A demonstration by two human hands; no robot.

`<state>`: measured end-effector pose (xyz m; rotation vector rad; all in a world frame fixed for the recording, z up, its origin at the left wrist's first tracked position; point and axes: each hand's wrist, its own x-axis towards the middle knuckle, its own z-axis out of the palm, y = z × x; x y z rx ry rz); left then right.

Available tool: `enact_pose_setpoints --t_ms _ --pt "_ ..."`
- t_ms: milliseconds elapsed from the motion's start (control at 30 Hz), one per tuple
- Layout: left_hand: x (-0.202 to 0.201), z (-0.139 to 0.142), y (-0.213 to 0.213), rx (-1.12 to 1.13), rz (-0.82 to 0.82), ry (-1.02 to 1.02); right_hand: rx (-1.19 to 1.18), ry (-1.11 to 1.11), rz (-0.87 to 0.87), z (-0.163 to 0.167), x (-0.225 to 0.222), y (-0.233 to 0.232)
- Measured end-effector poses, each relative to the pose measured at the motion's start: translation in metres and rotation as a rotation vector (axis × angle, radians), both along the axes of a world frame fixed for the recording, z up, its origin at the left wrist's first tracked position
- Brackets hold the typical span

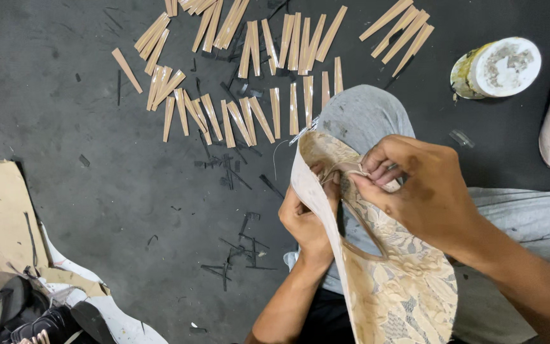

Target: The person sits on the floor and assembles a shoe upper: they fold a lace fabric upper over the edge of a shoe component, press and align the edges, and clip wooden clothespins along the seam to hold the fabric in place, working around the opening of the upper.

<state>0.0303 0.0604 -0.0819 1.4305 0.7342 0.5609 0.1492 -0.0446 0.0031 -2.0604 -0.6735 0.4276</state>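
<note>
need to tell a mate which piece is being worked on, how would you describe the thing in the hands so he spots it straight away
Start at the grey-trousered knee at the middle of the dark floor; both hands meet just below it. The left hand and right hand grip a curved, shoe-shaped piece covered in beige lace-patterned cloth. Unlike the plain tan strips fanned on the floor above, it is large, rounded and patterned.
</note>
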Motion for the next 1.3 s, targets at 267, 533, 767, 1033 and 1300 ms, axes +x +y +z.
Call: enact_pose_setpoints --t_ms 267,533,767,1033,1300 --pt "0.001 -0.006 -0.001 0.012 0.044 0.084 -0.089 -0.026 0.024 -0.007 0.007 0.006" --pt "0.009 -0.001 0.002 -0.140 0.069 -0.096 -0.072 -0.068 0.051 -0.010 0.012 0.011" --pt "0.013 -0.002 0.029 -0.187 -0.226 0.062 -0.006 -0.074 0.097 -0.007 0.014 0.008" --pt "0.007 0.004 0.023 -0.059 -0.161 0.122 -0.109 -0.301 0.115 -0.005 -0.013 0.004" --pt "0.011 0.009 0.028 -0.106 -0.123 0.307 -0.171 -0.376 0.070 0.002 -0.005 -0.002"
